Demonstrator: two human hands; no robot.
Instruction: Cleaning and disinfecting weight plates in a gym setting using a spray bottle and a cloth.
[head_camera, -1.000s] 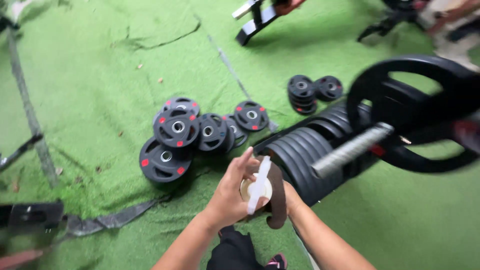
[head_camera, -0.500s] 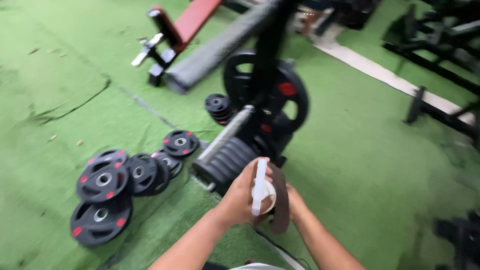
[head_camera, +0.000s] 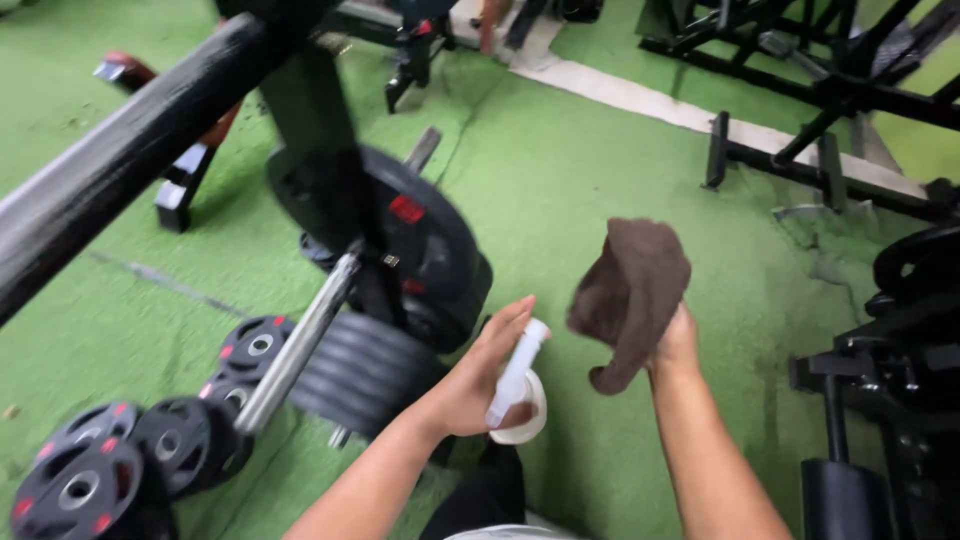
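Two hands are working low over the green turf floor (head_camera: 620, 180) of a gym. The left hand (head_camera: 478, 385) is gripping a small white spray bottle (head_camera: 518, 388), thumb and fingers wrapped round its body, the nozzle end pointing up and away from the wrist. The right hand (head_camera: 678, 340) is clutching a brown cloth (head_camera: 630, 295), which is bunching and hanging above and to the inner side of that hand, just beside the bottle but not touching it. Beyond the left hand, a loaded barbell (head_camera: 300, 345) is resting with its black weight plates (head_camera: 420, 250) stacked on the sleeve; further out on that side, smaller plates with red marks (head_camera: 120, 460) are lying flat on the turf. Dark machine frames (head_camera: 900, 340) are standing off to the outer side of the right hand. Judging by the pairing, the cleaning is at the spraying stage, and the next move is calling for aiming the nozzle at cloth or metal before wiping.
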